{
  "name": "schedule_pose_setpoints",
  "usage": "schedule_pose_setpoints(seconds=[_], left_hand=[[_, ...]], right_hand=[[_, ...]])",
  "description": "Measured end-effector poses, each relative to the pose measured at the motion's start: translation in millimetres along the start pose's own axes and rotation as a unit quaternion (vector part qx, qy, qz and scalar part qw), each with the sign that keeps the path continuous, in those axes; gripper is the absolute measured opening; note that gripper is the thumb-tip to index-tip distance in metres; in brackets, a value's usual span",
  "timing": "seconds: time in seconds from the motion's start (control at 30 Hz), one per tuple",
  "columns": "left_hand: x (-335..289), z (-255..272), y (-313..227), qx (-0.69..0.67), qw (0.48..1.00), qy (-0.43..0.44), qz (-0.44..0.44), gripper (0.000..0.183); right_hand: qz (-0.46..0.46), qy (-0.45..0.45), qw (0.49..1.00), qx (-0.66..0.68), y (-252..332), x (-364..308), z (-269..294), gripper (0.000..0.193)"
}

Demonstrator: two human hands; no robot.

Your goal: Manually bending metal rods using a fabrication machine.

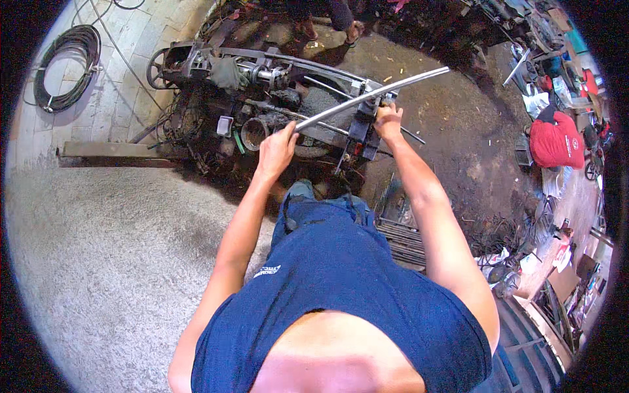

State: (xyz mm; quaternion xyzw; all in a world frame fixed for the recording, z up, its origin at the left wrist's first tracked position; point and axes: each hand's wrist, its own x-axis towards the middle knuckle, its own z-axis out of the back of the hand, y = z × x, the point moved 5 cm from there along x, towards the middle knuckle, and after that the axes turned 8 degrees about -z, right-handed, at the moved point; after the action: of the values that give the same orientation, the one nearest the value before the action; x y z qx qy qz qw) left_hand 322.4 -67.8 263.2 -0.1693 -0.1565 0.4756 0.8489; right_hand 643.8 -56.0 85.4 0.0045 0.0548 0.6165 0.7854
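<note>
A long silvery metal rod (377, 95) slants up to the right across a greasy machine (262, 72). My left hand (278, 152) is closed round its lower left end. The far end sticks out past the machine over the dark floor. My right hand (389, 122) is curled at the black block (362, 123) on the machine's right end, just below the rod. Its fingertips are partly hidden, and what they grip cannot be made out. Thinner bars run along the machine under the rod, and a round metal opening (253, 134) faces up near my left hand.
A coil of black cable (65, 69) lies on the tiles at the upper left. A long beam (118, 152) rests at the concrete's edge. Another person's feet (354, 31) are beyond the machine. Stacked bars (401, 242) lie near my right side; a red cloth bag (557, 141) sits among clutter.
</note>
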Motion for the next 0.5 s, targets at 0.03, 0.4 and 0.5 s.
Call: schedule_pose_setpoints(seconds=[0.03,0.4,0.5], left_hand=[[10.2,4.8,0.9,0.007,1.0,-0.001,0.001,0.03],[160.3,-1.9,41.2,0.156,0.985,0.069,-0.039,0.025],[161.9,3.9,40.2,0.166,0.983,0.07,-0.03,0.027]], right_hand=[[-0.003,0.006,1.0,-0.003,-1.1,-1.7,-1.1,0.028],[-0.039,-0.027,0.998,-0.027,-21.5,-11.0,4.6,0.039],[-0.043,-0.015,0.999,0.017,-4.0,-14.3,28.1,0.041]])
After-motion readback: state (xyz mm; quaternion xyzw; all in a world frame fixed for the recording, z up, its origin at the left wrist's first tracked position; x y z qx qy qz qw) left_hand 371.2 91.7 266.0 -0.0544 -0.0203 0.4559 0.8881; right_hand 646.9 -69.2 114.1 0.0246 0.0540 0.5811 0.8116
